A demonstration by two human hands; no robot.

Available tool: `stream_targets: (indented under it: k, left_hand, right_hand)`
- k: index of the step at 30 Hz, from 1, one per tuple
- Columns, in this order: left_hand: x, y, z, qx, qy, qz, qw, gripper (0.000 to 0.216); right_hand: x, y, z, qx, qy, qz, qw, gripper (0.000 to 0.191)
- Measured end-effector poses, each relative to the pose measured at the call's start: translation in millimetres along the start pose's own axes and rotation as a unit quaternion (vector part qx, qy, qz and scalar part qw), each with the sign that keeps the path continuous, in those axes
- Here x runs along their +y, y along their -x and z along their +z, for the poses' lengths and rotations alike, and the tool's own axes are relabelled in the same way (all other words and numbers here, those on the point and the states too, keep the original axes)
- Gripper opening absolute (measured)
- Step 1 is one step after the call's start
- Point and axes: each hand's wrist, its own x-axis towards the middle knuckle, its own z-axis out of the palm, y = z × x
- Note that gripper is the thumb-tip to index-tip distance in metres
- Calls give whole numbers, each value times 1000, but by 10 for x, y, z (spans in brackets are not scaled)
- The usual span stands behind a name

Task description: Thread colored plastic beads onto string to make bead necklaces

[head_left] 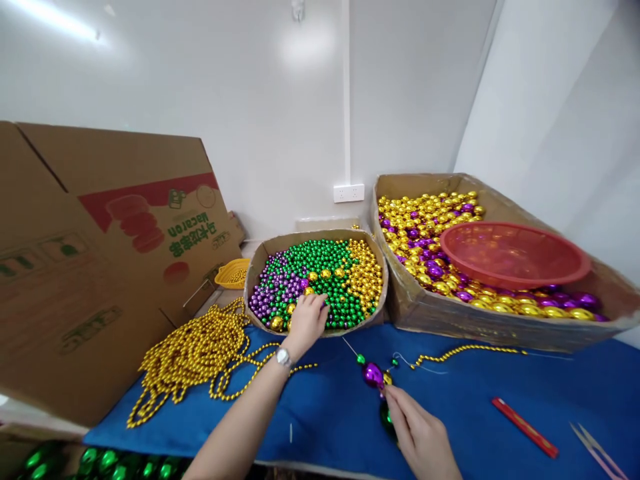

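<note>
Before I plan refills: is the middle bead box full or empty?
The middle box is not empty: beads spread across it; depth unclear.

Left hand (309, 321) — back uppermost, fingers bent downward, ahead and left of the right-hand pinch; left forearm (243, 420) extended behind it. Right hand (420, 430) — thumb and forefinger pinched, knuckles behind the grip.

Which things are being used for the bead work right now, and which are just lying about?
Being used:
left hand, at the box of small beads
right hand, holding the beaded string

Just lying about, it seems:
red basket
red strip
metal-tipped tool
big printed carton
</note>
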Motion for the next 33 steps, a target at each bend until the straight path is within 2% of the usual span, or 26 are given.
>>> stream_targets:
  k: [2, 5, 10, 13, 18, 21, 23, 28, 30, 31, 32, 33]
  left_hand:
    - [-58, -198, 40, -19, -80, 21, 996, 25]
    - [-49, -384, 133, -54, -99, 34, 993, 21]
    - [-5, -405, 204, -86, -143, 18, 986, 13]
    - [-69, -387, 72, -93, -156, -1, 983, 15]
    - [-315, -381, -464, -74, -173, -46, 981, 27]
    - [-421, -231, -704, -101, -171, -48, 979, 21]
    - [-445, -71, -734, -123, -162, -42, 978, 16]
    - [-420, 208, -581, -133, -133, -41, 981, 13]
    - [-365, 235, -532, -113, -92, -48, 988, 17]
    - [-321, 244, -512, -97, -27, -63, 993, 21]
    - [-265, 255, -493, -81, 73, -87, 990, 25]
    - [-200, 272, -472, -69, 200, -117, 970, 29]
  right_hand:
    - [7, 7, 8, 1, -2, 6, 1000, 31]
    - [0, -14, -2, -4, -7, 8, 1000, 31]
    - [-8, -40, -67, -5, -5, 3, 1000, 32]
    - [-11, -39, -95, 4, -7, 4, 1000, 31]
    - [11, -27, -98, 18, -13, 0, 1000, 31]
    - [31, 7, -54, 24, -10, -2, 1000, 31]
    - [28, 28, -11, 19, -10, -4, 1000, 31]
    - [-32, 12, 35, 2, -20, -6, 1000, 33]
    - [-58, -15, 22, 0, -21, -7, 1000, 34]
    - [-70, -29, 13, -3, -21, -7, 1000, 34]
    - [-81, -41, 5, -5, -21, -5, 1000, 35]
    - [-92, -50, -1, -6, -22, -2, 1000, 35]
